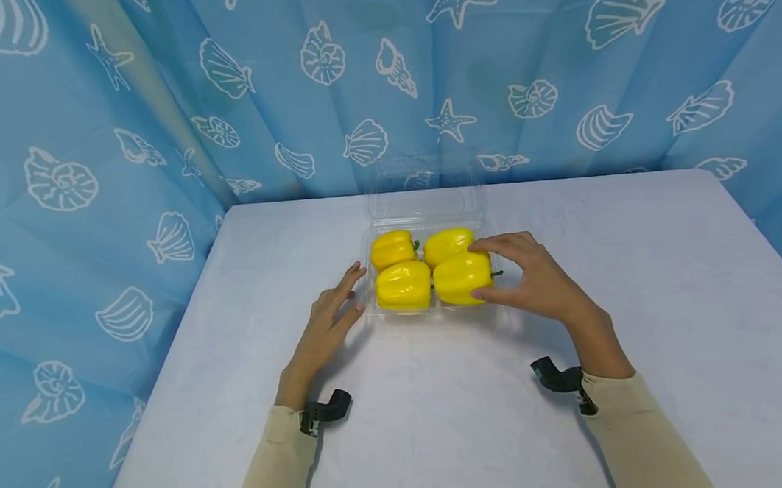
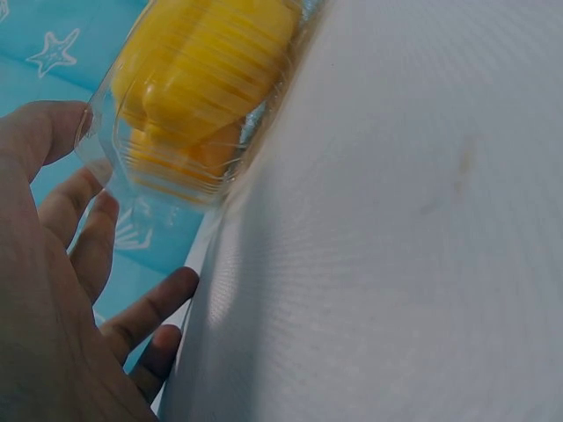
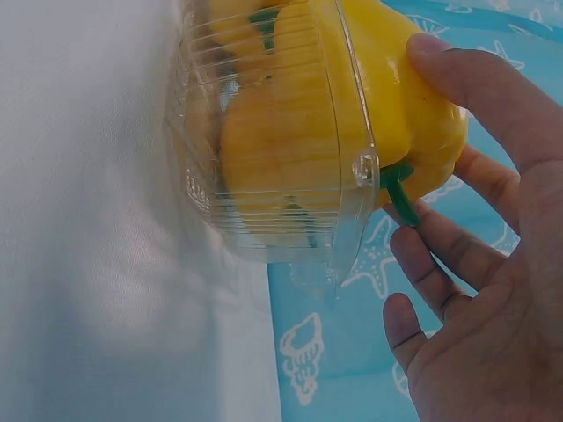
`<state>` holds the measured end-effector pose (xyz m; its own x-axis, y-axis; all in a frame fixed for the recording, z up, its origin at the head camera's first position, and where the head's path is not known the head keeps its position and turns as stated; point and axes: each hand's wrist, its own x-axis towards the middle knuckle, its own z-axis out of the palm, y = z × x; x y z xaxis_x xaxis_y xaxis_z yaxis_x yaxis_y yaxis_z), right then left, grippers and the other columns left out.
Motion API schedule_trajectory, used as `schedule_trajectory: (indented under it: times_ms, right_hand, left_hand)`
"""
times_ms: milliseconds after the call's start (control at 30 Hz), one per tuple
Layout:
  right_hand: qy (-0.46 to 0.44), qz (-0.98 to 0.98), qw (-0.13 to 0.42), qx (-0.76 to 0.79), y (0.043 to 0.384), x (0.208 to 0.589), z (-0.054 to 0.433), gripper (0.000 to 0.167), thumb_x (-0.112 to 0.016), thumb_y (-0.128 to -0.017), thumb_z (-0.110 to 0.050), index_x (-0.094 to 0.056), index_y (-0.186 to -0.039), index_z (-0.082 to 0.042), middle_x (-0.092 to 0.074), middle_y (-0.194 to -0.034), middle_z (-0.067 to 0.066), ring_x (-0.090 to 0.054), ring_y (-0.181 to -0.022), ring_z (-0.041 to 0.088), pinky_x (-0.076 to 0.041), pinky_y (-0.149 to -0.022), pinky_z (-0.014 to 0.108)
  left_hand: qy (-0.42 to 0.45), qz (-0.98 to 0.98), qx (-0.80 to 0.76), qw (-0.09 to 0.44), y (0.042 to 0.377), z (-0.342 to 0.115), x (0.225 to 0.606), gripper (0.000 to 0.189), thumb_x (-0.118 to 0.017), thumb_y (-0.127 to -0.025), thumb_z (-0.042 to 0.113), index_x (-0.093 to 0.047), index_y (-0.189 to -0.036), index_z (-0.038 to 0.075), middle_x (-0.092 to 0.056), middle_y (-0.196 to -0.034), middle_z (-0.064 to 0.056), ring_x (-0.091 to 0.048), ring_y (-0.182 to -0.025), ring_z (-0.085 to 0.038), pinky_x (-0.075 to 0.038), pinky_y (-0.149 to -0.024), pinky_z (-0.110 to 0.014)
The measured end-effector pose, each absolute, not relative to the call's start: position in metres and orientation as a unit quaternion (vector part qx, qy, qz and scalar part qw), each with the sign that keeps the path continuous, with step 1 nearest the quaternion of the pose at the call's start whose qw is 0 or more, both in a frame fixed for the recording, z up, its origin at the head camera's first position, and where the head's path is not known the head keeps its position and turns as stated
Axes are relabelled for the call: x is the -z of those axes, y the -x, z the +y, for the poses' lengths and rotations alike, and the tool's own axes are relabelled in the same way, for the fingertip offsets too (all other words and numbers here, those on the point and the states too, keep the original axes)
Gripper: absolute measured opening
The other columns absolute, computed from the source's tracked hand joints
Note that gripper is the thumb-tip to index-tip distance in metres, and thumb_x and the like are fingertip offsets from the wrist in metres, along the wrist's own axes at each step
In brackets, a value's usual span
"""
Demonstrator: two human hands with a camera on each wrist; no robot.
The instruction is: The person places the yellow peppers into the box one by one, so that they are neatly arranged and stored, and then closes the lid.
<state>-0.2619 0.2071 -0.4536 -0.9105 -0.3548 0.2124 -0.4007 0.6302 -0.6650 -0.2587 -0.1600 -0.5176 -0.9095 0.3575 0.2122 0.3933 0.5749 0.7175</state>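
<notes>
A blue fabric curtain printed with white shells (image 1: 461, 63) backs a white cloth-covered table (image 1: 413, 412). Centred near its far edge sits a clear, hinged plastic box (image 1: 426, 221), lid raised, presumably for access. The left hand (image 1: 322, 325), loosely spread, is at the box's left rim, apparently steadying it. The right hand (image 1: 539, 277) grips the glossy yellow front-right bell pepper (image 1: 459, 279) across its sides, which stand above the rim. Three similar yellow peppers (image 1: 403, 285) fill the remaining places. The gripped pepper's green stem (image 1: 496, 273) points right.

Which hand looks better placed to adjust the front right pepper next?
Probably the right hand: its thumb and fingers grip that pepper. The left hand is at the clear container's opposite side.
</notes>
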Motion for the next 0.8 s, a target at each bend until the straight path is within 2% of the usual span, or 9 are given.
schedule_trajectory:
  times_ms: [167, 433, 800]
  right_hand:
    - [-0.204, -0.905, 0.028, -0.373, 0.2617, 0.4534, 0.2064, 0.067, -0.088, -0.077, -0.037, -0.06, -0.137, -0.024, -0.055, -0.14, 0.006, -0.037, -0.132, 0.032, -0.027, -0.104, 0.068]
    - [-0.203, -0.902, 0.024, -0.379, 0.2634, 0.4567, 0.2058, 0.067, -0.088, -0.077, -0.037, -0.061, -0.136, -0.024, -0.056, -0.141, 0.005, -0.036, -0.133, 0.033, -0.025, -0.105, 0.068]
    - [-0.2, -0.899, 0.029, -0.389, 0.266, 0.4624, 0.2052, 0.068, -0.089, -0.076, -0.039, -0.062, -0.136, -0.025, -0.058, -0.14, 0.003, -0.037, -0.131, 0.031, -0.027, -0.102, 0.066]
  left_hand:
    - [0.208, -0.889, 0.406, 0.02, 0.2588, -0.1598, 0.5171, 0.055, -0.049, -0.105, 0.031, -0.031, -0.157, 0.038, -0.021, -0.163, 0.018, -0.047, -0.122, -0.022, -0.025, -0.104, -0.055]
    - [0.214, -0.888, 0.406, 0.023, 0.2594, -0.1605, 0.5178, 0.054, -0.047, -0.106, 0.037, -0.031, -0.157, 0.037, -0.021, -0.163, 0.018, -0.048, -0.121, -0.022, -0.026, -0.103, -0.055]
    - [0.214, -0.888, 0.407, 0.022, 0.2603, -0.1615, 0.5177, 0.054, -0.047, -0.106, 0.035, -0.03, -0.158, 0.035, -0.021, -0.163, 0.018, -0.048, -0.12, -0.022, -0.026, -0.104, -0.056]
